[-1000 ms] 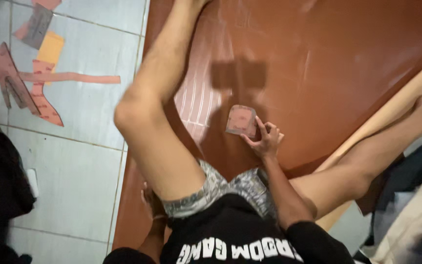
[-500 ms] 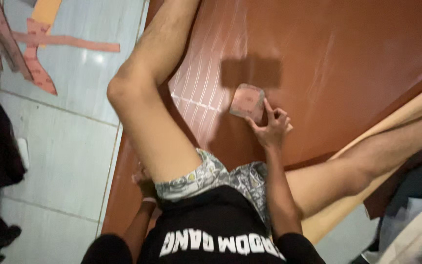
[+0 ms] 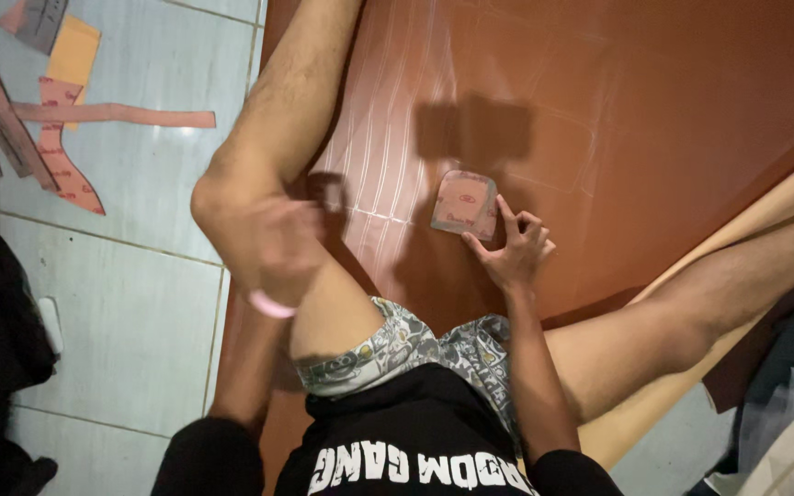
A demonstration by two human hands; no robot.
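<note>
No box, bowl or bag is seen anywhere, so nothing is held inside anything. A small pinkish card piece (image 3: 464, 204) with rounded corners is laid flat on a big brown sheet (image 3: 654, 119), a little above the middle of the frame. It is pressed down by the right hand (image 3: 512, 253), which is placed just below and to the right of it; the fingers are spread out and the fingertips (image 3: 502, 209) are touching the piece's right edge, so it is pinned, not gripped. The left hand (image 3: 291, 243) is seen left of the middle, raised in front of the bent left knee, and it is blurred (it cannot be told if its fingers are closed or loose). A pink band (image 3: 271, 306) is worn on that wrist. Half a second ago this hand was tucked low beside the shorts, near the bottom of the frame; now it has been lifted up to the knee. The card piece has been kept at about the same place on the sheet under the right hand. White lines are drawn on the brown sheet near the piece. More pink and yellow card shapes (image 3: 57, 110) are spread on the pale floor tiles (image 3: 130, 303) in the upper left of the frame, well apart from both hands.
</note>
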